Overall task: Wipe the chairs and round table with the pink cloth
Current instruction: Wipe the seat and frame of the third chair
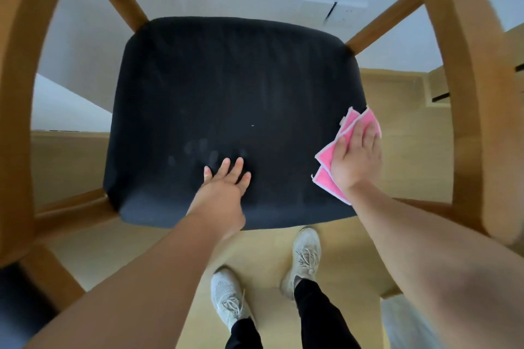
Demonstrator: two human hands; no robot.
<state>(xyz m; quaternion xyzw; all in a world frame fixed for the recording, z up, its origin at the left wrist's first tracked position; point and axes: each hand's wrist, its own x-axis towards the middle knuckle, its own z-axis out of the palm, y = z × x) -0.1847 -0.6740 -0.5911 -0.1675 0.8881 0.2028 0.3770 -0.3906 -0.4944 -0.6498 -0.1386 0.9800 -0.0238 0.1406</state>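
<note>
A wooden chair (467,71) with a dark padded seat (226,93) fills the view from above. My right hand (355,159) lies flat on the folded pink cloth (326,157) and presses it against the seat's right edge. My left hand (226,181) rests flat on the seat's front middle, fingers spread, holding nothing. Faint finger marks show on the fabric just beyond it. The round table is not in view.
The chair's curved wooden arms (17,93) arc around both sides of the seat. My two feet in white sneakers (304,258) stand on the light wooden floor (71,156) in front of the chair. A white wall with a socket plate (334,10) lies behind.
</note>
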